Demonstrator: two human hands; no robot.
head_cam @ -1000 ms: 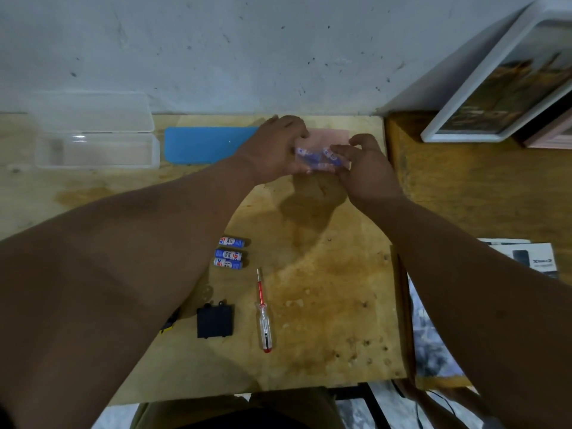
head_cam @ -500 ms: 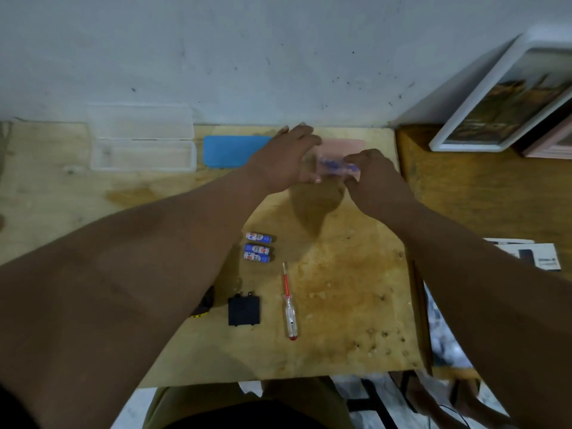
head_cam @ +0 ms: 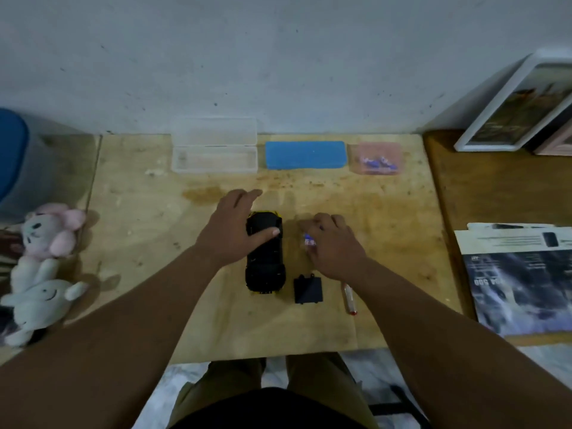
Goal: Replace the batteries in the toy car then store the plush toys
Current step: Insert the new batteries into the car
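Steadying the upturned toy car, my left hand lies over its far end, thumb across the black underside, fingers spread and loosely wrapped, not clenched. Right hand is curled over the fresh batteries just beside the car; only blue-and-white ends show, so I cannot tell whether the fingers have closed on one. Car rests centre of the wooden table, belly up, with its battery cover lying near its nearer end and a screwdriver beyond that.

Handling, by my judgement: the car is a light, rigid plastic shell, apt to skid on bare wood, best pinned by its flanks. Batteries are small, smooth cylinders that roll; pinch them mid-body. Plush toys at the left edge are soft and will take any grasp.

Obscured: the open compartment lies under my left palm; battery count beneath my right hand is unknown. Spent cells in the pink case are blurred. Screwdriver tip is hidden by my wrist.
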